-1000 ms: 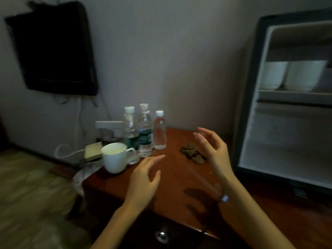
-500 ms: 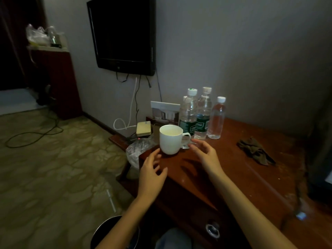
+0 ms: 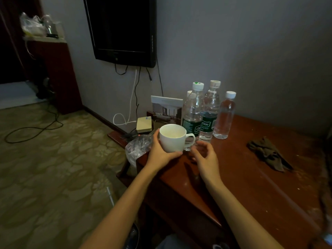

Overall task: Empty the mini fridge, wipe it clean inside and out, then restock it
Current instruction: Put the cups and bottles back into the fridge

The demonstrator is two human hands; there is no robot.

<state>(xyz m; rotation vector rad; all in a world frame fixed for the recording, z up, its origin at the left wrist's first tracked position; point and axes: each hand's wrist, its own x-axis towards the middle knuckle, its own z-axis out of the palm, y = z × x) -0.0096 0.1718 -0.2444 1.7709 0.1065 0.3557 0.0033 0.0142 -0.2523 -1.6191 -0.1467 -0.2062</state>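
Left hand (image 3: 160,152) closed in since earlier: fingers wrap the mug (image 3: 172,138) at the counter's (image 3: 251,186) 10 o'clock corner. Right hand (image 3: 204,157) at mug's 4 o'clock, fingers loosely curled, holding nothing.

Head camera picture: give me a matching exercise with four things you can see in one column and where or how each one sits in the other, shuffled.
Things:
1 white mug
2 brown cloth
3 television
4 unlabelled bottle

Places or states:
A mounted on the wall
B gripped by the left hand
C standing upright on the table
D lying crumpled on the table

Pairs: 1-B, 2-D, 3-A, 4-C
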